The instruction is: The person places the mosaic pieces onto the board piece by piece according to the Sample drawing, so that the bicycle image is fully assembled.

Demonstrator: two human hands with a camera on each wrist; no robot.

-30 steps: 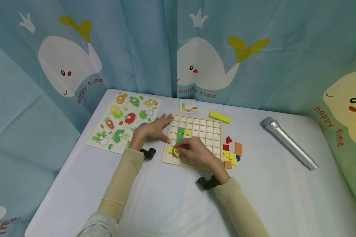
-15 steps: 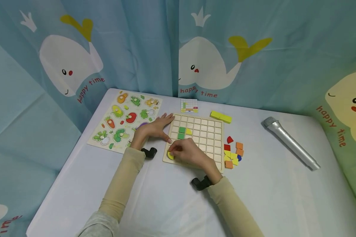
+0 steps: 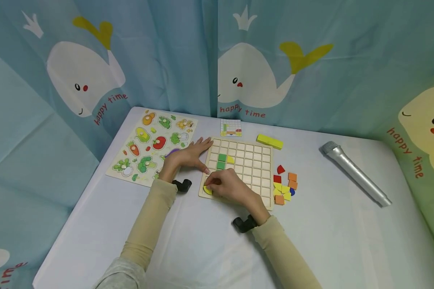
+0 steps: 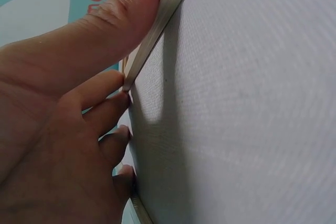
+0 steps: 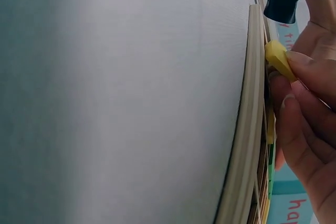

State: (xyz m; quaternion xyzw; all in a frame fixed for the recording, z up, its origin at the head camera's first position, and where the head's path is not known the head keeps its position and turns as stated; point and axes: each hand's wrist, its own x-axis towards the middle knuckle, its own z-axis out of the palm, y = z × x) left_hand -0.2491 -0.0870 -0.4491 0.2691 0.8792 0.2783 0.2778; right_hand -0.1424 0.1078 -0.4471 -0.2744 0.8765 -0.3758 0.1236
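Observation:
My right hand [image 3: 228, 184] pinches a yellow curved-edge piece [image 5: 279, 59] between thumb and fingers, right at the near left corner of the wooden grid board [image 3: 254, 164]. The same yellow piece [image 3: 207, 190] shows just left of the fingertips in the head view. My left hand [image 3: 189, 155] lies at the board's left edge with its fingers spread. In the left wrist view its thumb [image 4: 118, 19] rests along the board's rim [image 4: 152, 40]. Two green squares [image 3: 222, 161] and a yellow quarter-round piece [image 3: 230, 159] sit in the grid. My right hand hides part of the near rows.
Right of the board lie loose red, orange, yellow and blue pieces [image 3: 282, 188]. Behind it are a small pattern card [image 3: 231, 128] and a yellow bar [image 3: 269, 141]. A silver microphone [image 3: 358, 174] lies far right, a vegetable puzzle board [image 3: 150, 160] at left.
My right hand has moved slightly left with the yellow piece, to the board's near left corner, and then stays there. My left hand has kept its place at the edge.

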